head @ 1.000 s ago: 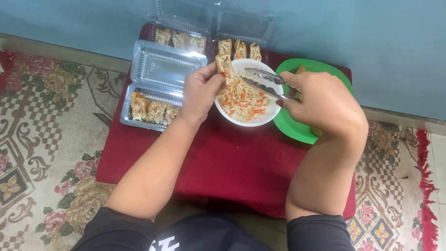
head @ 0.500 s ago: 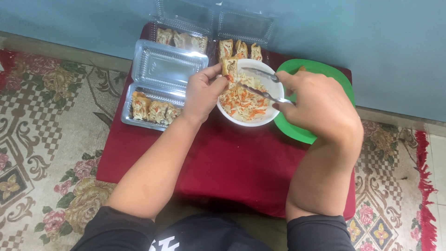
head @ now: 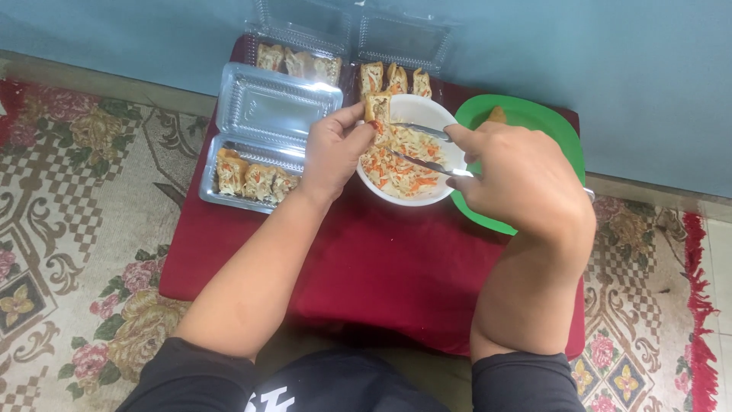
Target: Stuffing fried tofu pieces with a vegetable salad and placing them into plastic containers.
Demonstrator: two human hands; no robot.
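Tofu piece (head: 377,107) is pinched by left hand (head: 335,152) over one white bowl (head: 427,114); tongs (head: 418,145) are gripped by right hand (head: 518,179); three clear trays are counted.

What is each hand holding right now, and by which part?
The left hand pinches a tan stuffed pastry piece by its lower end. The right hand grips metal tongs by their rear end.
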